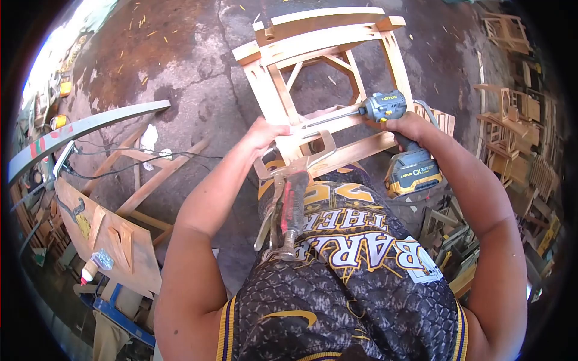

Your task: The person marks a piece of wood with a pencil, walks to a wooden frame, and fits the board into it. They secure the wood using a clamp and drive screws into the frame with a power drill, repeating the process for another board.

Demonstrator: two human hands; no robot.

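A light wooden chair frame (325, 39) lies in front of me, its near end by my lap. My right hand (412, 129) is wrapped round the handle of a blue-grey cordless driver (385, 106), whose long bit points left along a near rail. On the left side of the frame, my left hand (265, 133) grips the joint where the leg meets the rail. A metal clamp (293, 204) with a red handle sits at the near joint, between my hands and my body. The exact tip of the bit is hard to make out.
At the left are a curved grey bar (90, 127), a plywood board (108, 240) with wood scraps and a bottle (90, 271), and a wooden frame (150, 186) on the floor beside cables. Stacked wooden parts (512, 114) line the right side.
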